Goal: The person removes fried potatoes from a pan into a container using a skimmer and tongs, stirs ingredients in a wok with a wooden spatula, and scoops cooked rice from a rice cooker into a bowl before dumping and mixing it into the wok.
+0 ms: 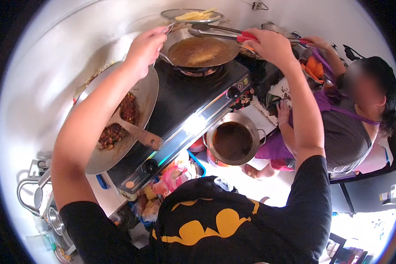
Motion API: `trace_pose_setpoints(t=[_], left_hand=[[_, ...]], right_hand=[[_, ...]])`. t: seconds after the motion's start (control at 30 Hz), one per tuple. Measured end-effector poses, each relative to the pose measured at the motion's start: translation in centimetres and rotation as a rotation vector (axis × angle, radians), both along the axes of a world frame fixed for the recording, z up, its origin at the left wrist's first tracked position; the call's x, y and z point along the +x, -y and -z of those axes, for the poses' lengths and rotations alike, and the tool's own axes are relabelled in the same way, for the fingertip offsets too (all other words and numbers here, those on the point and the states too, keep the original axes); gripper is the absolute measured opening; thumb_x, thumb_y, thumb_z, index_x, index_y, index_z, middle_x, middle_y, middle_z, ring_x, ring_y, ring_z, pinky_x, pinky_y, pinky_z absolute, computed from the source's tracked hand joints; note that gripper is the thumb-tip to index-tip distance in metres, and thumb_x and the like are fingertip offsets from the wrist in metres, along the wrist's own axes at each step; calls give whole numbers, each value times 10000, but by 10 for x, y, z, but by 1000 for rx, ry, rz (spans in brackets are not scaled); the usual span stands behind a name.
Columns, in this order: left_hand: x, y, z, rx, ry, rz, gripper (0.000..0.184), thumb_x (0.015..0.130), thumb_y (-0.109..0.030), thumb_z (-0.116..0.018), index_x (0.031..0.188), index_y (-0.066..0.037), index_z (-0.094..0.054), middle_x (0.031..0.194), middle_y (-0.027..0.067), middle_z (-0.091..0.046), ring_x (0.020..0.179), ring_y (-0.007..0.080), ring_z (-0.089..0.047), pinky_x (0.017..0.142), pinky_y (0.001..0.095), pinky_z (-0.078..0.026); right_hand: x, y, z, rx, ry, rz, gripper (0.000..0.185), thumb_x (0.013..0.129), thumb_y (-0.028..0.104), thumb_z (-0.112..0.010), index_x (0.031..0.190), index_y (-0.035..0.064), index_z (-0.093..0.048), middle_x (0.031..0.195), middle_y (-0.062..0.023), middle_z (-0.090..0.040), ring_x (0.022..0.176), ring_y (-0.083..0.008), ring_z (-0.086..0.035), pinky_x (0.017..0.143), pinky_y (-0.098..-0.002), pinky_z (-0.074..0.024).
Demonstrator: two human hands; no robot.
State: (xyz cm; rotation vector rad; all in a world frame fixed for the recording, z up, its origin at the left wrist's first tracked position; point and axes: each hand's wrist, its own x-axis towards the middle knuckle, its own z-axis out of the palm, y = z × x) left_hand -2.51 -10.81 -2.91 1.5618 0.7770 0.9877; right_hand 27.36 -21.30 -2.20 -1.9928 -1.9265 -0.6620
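Note:
My left hand (146, 52) is closed around a thin metal handle, which leads up toward a round strainer (166, 16) bearing pale yellow sticks that look like fries (198, 16). My right hand (270, 47) grips metal tongs (220, 31) with red grips, their tips pointing left above the frying pan. Brown oil fills much of this pan (231, 52), and a pale golden piece (204, 57) lies in it. The pan sits over a burner of the black gas stove (176, 94).
At left, a large wok (149, 94) holds a dark red-brown mixture and a wooden spatula (141, 134). A pot of dark liquid (233, 141) stands below the stove front. Bagged items (174, 176) lie nearby. Another person (347, 127) sits right, beside a bowl of orange pieces (313, 69).

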Motion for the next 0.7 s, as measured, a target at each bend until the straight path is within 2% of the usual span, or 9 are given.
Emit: trace_pose_setpoints(t=[0.17,0.27,0.37,0.57,0.7], left_hand=[[3,3,-3,-9,-27,-14,450,827,-122,-556,1265,-27,-508,624,-68,-423,456,13,-327,388,174,-229],[5,4,-6,-20,-23,-21,451,827,-127,-556,1267,-40,-511,622,-69,-422,454,12,-324,387,175,-229],[6,4,-3,-28,-29,-20,450,825,-129,-556,1266,-52,-515,619,-70,-422,451,10,-322,386,177,-229],[5,7,0,-30,-30,-23,434,824,-130,-556,1250,-56,-525,615,-72,-423,448,7,-319,385,177,-219],[1,8,0,-47,-20,-19,433,821,-126,-558,1247,-52,-525,610,-75,-421,436,5,-308,378,178,-203]], right_hand=[[0,-1,21,47,-34,-58,374,857,427,-534,1129,178,-602,923,-96,-666,857,-322,-627,721,-425,-493],[-6,1,23,-144,11,33,371,854,422,-542,1123,174,-603,928,-98,-665,870,-316,-625,730,-418,-491],[-6,0,27,-1,-114,-31,344,847,415,-540,1078,174,-621,914,-118,-669,854,-330,-638,737,-453,-506],[-5,3,26,50,-122,-84,367,845,435,-538,1089,172,-614,927,-121,-668,871,-329,-634,745,-451,-503],[-8,7,21,17,-209,-26,391,845,460,-532,1104,177,-610,942,-128,-665,898,-327,-629,769,-451,-494]])
